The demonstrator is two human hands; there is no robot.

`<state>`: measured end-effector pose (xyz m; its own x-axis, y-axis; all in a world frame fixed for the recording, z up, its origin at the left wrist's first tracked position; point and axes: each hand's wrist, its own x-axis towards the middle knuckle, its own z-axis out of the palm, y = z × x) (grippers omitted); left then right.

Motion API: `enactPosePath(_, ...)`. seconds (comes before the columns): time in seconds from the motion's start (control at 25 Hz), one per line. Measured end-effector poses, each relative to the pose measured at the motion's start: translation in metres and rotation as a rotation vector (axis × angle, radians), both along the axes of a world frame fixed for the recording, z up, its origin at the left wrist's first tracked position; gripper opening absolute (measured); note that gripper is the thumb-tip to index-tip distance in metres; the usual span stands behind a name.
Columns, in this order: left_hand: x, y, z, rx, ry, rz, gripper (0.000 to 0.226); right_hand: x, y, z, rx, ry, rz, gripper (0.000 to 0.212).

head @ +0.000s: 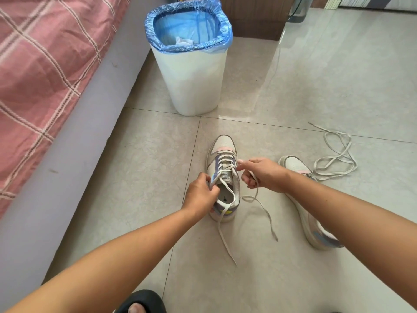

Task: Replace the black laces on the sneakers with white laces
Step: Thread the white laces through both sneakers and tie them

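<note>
Black slipper [141, 300] at bottom edge | sneaker [222, 177] on floor: light, steady by collar | left hand [200, 194] grip pinches lace at collar | right hand [259, 173] pinches white lace [225, 231]: soft, limp, hold near tip.

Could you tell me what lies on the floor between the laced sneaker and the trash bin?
Nothing: the head view shows only bare tile floor between the laced sneaker and the trash bin.
</note>
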<state>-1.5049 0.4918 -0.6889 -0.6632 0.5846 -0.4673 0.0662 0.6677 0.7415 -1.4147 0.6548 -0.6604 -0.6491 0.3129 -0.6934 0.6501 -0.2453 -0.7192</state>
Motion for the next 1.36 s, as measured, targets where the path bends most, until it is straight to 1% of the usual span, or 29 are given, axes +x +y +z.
enactPosePath(0.08,-0.003,-0.004,-0.001,-0.019,0.033,-0.02,0.022,-0.005,0.001,0.004,0.107,-0.035,0.072,0.016)
enactPosePath(0.12,-0.005,-0.006,-0.002,-0.027,0.056,-0.037,0.024,-0.007,0.002,0.005,0.169,-0.022,0.083,0.012)
enactPosePath(0.24,-0.006,-0.01,-0.002,-0.031,0.169,-0.165,0.037,-0.011,0.005,0.009,0.26,0.067,0.018,0.009)
enactPosePath(0.32,-0.006,-0.011,0.0,-0.08,0.307,-0.276,0.045,-0.012,0.005,0.01,0.296,0.082,0.042,0.005)
enactPosePath(0.36,-0.007,-0.012,0.001,-0.12,0.394,-0.32,0.045,-0.012,0.003,0.011,0.328,0.083,0.075,0.004)
enactPosePath(0.44,-0.01,-0.01,0.003,-0.167,0.54,-0.378,0.04,-0.011,0.004,0.006,0.451,0.101,0.138,0.008)
enactPosePath(0.48,-0.012,-0.009,0.003,-0.156,0.596,-0.407,0.037,-0.009,0.004,0.004,0.56,0.132,0.17,0.012)
enactPosePath(0.52,-0.014,-0.008,0.004,-0.1,0.641,-0.429,0.032,-0.006,0.005,0.0,0.739,0.192,0.23,0.013)
enactPosePath(0.6,-0.016,-0.006,-0.001,0.065,0.722,-0.43,0.019,0.005,0.006,-0.01,1.257,0.387,0.445,0.01)
enactPosePath(0.64,-0.016,-0.007,-0.003,0.113,0.732,-0.425,0.015,0.012,0.005,-0.015,1.461,0.477,0.546,0.011)
enactPosePath(0.68,-0.016,-0.007,-0.006,0.13,0.732,-0.413,0.013,0.019,0.001,-0.018,1.569,0.53,0.638,0.012)
enactPosePath(0.72,-0.015,-0.006,-0.005,0.106,0.69,-0.395,0.01,0.025,-0.003,-0.022,1.629,0.569,0.691,0.013)
enactPosePath(0.84,-0.012,-0.006,-0.003,0.032,0.606,-0.33,0.016,0.036,-0.014,-0.03,1.764,0.629,0.781,0.009)
enactPosePath(0.96,-0.012,-0.007,0.0,0.017,0.586,-0.304,0.016,0.041,-0.011,-0.036,1.906,0.575,0.84,0.012)
enactPosePath(1.2,-0.011,-0.017,0.003,0.014,0.525,-0.268,0.011,0.04,0.014,-0.018,2.004,0.454,0.567,0.018)
enactPosePath(1.36,-0.01,-0.02,0.001,0.009,0.516,-0.247,0.012,0.036,0.021,-0.013,1.948,0.396,0.481,0.024)
